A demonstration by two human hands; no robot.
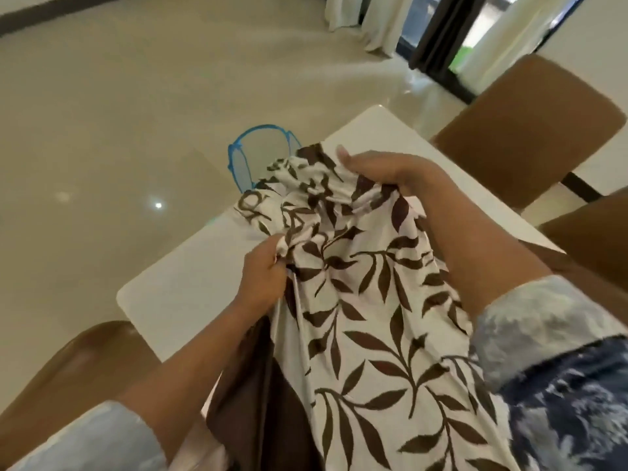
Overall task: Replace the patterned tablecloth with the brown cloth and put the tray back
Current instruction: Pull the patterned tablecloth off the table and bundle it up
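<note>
Patterned tablecloth (367, 334): bunched above white table (183, 287), apparently gathered for removal. Left hand (263, 273): fingers curled, gripping a fold. Right hand (384, 171): clutching gathered top. Brown cloth (251, 402): beneath, at near edge, likely awaiting spreading. Tray: not in view.

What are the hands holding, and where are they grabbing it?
The patterned tablecloth: the left hand grips its bunched left edge, the right hand its gathered far end.

I count two hands, the left hand (263, 273) and the right hand (380, 168), one patterned tablecloth (373, 317), one brown cloth (251, 402), one tabletop (190, 277), three brown chairs (526, 130), (591, 232), (78, 368), and one blue-rimmed basket (238, 144).
</note>
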